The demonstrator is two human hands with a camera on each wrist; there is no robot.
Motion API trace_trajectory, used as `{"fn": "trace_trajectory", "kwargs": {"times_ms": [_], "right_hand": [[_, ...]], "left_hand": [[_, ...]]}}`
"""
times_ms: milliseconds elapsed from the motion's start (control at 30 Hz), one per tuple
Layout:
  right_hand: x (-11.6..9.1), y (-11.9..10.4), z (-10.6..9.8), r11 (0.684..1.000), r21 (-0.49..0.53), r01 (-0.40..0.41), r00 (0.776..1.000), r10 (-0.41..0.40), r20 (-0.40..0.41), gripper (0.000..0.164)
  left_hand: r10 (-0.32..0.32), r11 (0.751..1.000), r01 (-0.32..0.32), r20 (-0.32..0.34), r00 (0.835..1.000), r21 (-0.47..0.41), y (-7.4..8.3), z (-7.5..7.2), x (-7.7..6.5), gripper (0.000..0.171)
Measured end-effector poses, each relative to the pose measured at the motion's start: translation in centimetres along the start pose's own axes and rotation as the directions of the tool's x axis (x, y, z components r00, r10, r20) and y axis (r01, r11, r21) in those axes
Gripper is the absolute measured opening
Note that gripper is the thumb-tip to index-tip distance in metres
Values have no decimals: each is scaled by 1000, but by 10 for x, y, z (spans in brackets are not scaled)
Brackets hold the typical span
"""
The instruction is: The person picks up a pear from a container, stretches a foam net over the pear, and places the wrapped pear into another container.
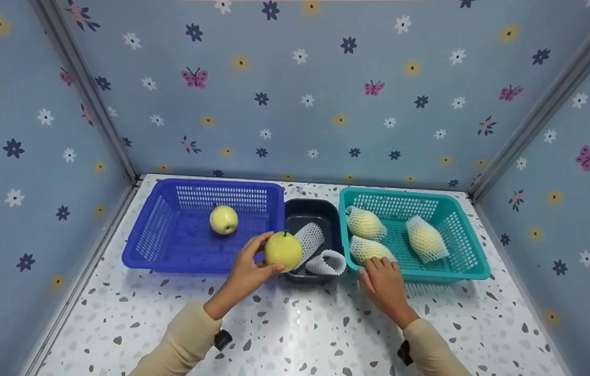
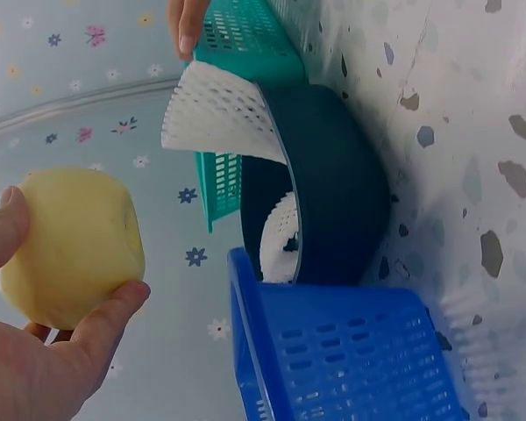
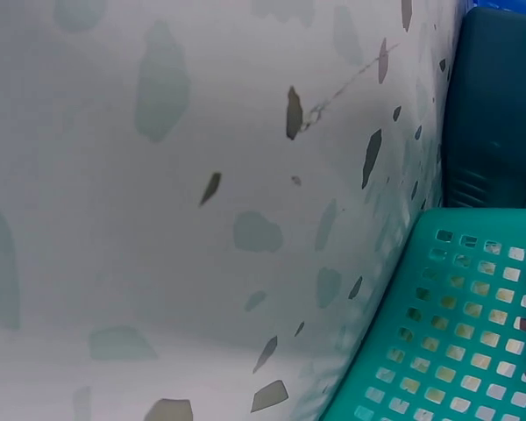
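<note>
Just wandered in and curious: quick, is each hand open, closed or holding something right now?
Left hand: holding a bare yellow fruit.
Right hand: reaching to a netted fruit; whether it grips cannot be told.

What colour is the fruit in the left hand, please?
Yellow; the fruit in the left hand shows best in the head view.

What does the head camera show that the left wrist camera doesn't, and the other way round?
Only head: a loose fruit in the blue basket, three netted fruits in the teal basket, and beige sleeves.
Only left wrist: the blue basket's slotted outer face, close up.
Both: the left hand holding a yellow fruit, the right hand, the dark bin, white foam nets and both baskets.
</note>
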State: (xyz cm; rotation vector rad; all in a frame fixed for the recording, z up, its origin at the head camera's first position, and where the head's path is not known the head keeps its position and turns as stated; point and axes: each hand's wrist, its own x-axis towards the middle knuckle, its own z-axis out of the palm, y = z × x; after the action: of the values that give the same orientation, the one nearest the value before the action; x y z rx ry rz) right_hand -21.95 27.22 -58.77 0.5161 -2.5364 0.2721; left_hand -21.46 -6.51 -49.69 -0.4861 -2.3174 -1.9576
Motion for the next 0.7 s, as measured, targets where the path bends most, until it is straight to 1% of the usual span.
{"fn": "trace_trajectory", "kwargs": {"times_ms": [100,200,267,333,400,500,600,700], "right_hand": [[0,0,-1,1000,-1,-4,1000,4,14,21],[1,0,-3,1000,25,-17,999,16,42,21],[2,-1,-4,997,62,-35,998,32,58,20],[3,-1,-7,989,138,-61,996,52,66,19],[6,-3,-10,973,217,-83,996,72,55,18],[11,-7,-17,937,335,-103,995,98,32,20],[18,-16,-24,908,410,-90,995,95,9,22],[25,-29,-33,864,499,-71,997,76,10,27]], "left_hand": [[-9,1000,9,18,1000,-4,1,4,-2,71],[-3,1000,3,33,999,-13,0,8,-3,71],[4,1000,-3,40,999,-20,-1,11,-4,71],[11,1000,-10,47,999,-27,-2,14,-5,71],[20,999,-18,53,998,-35,-2,16,-6,71],[27,998,-23,60,998,-56,-1,20,-7,71],[30,997,-25,66,997,-74,0,23,-7,71],[32,995,-25,68,997,-95,0,27,-7,71]]}}
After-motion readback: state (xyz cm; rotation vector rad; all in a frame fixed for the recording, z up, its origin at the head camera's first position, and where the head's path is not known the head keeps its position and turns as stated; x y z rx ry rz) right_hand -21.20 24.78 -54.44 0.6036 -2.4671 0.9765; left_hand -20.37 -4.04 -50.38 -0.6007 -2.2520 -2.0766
